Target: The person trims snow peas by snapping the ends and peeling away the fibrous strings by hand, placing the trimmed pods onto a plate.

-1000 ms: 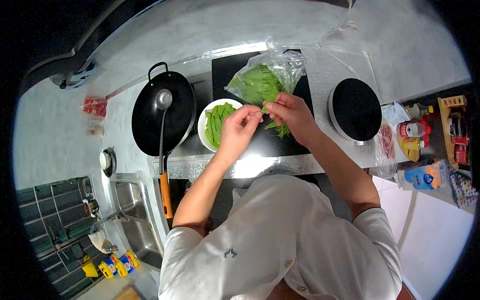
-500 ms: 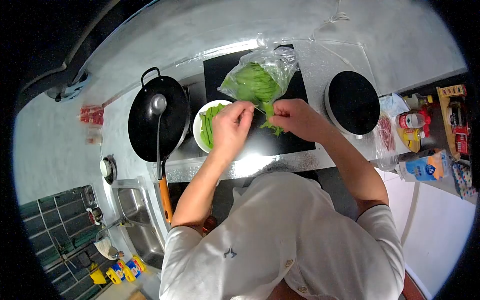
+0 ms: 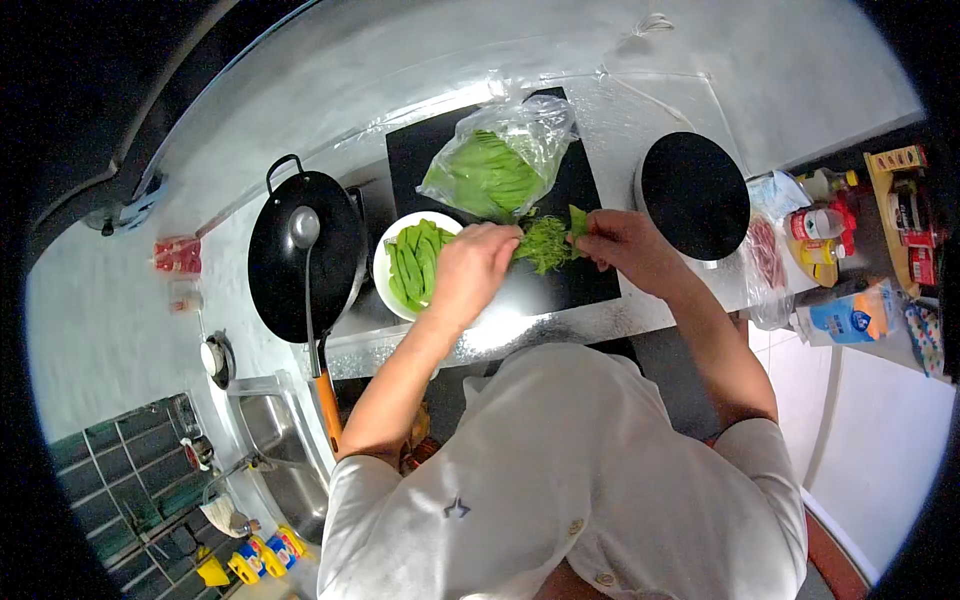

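Observation:
My right hand (image 3: 628, 248) pinches a green snow pea pod (image 3: 578, 221) over the black board. My left hand (image 3: 474, 268) is closed, thumb against fingertips, beside a heap of thin green trimmings (image 3: 545, 246); what is in its fingers, if anything, is too small to make out. Left of that hand, a white bowl (image 3: 381, 280) holds several pods (image 3: 412, 264). Beyond both hands lies a clear plastic bag (image 3: 545, 125) full of pods, its near end close to the trimmings.
A black wok (image 3: 280, 250) with a ladle (image 3: 306, 228) resting in it stands at left. To the right is a round black plate-like surface (image 3: 695, 197). Bagged meat (image 3: 767, 255) and bottles (image 3: 815, 223) stand farther right. A steel sink (image 3: 290, 455) is at lower left.
My right hand has moved right, away from the left hand, with a pod in its fingers. The trimmings heap shows more fully now. The whole view has shifted slightly.

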The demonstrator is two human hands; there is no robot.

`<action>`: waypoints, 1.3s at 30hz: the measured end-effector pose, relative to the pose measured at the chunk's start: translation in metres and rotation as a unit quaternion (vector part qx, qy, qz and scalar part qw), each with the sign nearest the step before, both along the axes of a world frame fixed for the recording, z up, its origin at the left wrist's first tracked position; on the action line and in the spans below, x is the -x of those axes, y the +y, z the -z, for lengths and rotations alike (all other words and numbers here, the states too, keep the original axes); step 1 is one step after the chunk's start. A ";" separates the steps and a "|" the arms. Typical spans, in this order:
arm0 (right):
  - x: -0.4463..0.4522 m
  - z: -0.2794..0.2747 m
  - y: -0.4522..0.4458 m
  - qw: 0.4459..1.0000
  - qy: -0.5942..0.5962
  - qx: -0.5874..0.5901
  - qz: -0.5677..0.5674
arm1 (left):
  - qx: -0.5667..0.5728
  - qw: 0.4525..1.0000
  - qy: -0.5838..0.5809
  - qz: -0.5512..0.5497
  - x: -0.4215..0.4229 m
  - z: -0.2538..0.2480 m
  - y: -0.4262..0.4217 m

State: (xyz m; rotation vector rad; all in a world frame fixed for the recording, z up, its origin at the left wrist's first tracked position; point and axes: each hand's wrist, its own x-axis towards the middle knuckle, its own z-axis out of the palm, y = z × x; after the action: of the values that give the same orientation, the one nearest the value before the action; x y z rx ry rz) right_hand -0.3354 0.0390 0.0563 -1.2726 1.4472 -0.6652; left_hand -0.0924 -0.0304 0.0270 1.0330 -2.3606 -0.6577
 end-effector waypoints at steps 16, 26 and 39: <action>-0.013 0.021 -0.010 0.995 -0.078 0.063 0.012 | 0.046 0.985 -0.163 0.029 0.014 -0.016 0.001; -0.063 0.005 -0.011 0.862 0.309 0.402 0.030 | -0.195 0.947 0.231 -0.109 0.028 -0.026 0.028; -0.058 -0.017 -0.029 0.934 0.110 0.340 0.029 | -0.098 0.981 0.140 -0.092 -0.007 -0.037 0.018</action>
State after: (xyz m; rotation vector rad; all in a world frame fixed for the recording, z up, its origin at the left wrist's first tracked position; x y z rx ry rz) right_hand -0.2771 0.0102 0.0734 -1.8876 1.4909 -1.1580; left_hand -0.0850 -0.0120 0.0638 1.1425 -1.9632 -0.9145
